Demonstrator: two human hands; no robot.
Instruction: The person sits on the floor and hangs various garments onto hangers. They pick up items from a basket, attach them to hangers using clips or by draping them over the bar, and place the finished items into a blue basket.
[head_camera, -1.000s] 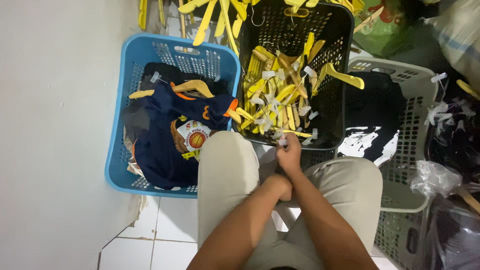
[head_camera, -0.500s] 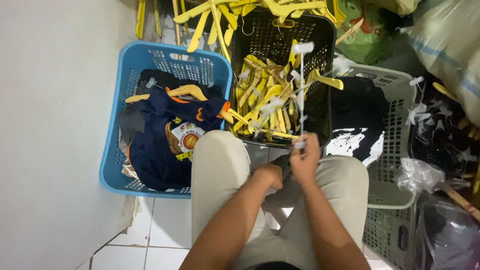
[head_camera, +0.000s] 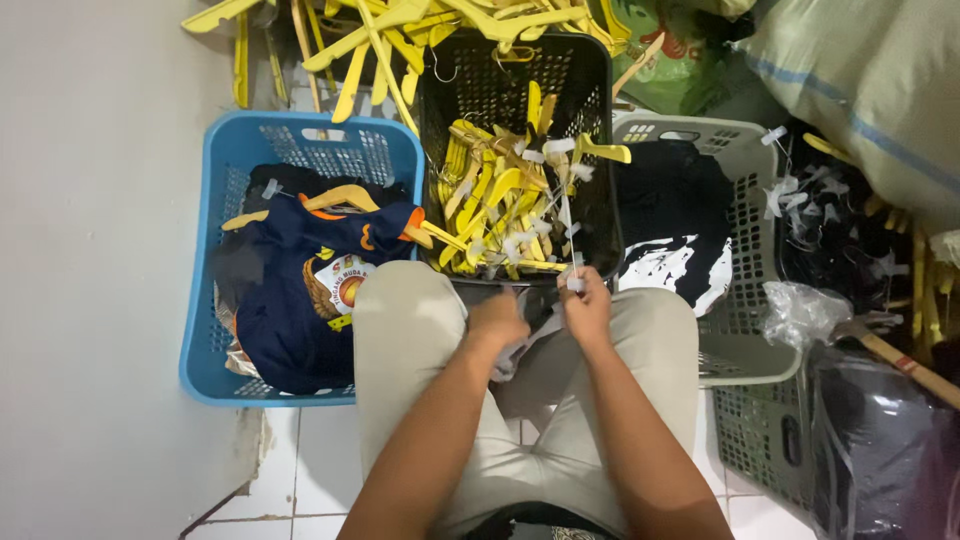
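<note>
Just before the black basket (head_camera: 600, 150): right hand (head_camera: 585, 310) fingers pinched on white tag strip (head_camera: 568, 225); left hand (head_camera: 497, 322) fisted, contents indiscernible.

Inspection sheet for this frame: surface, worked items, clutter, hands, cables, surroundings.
Surface: white tiled floor, seen between the knees and the baskets.
Job's things: thin white tag strip rising from the right hand; black basket of yellow hangers.
Clutter: blue basket with navy garment; grey basket with black cloth.
Hands: left hand closed on something pale in the lap; right hand pinching the strip.
Cables: nothing seen.
Surroundings: white wall, sacks.
</note>
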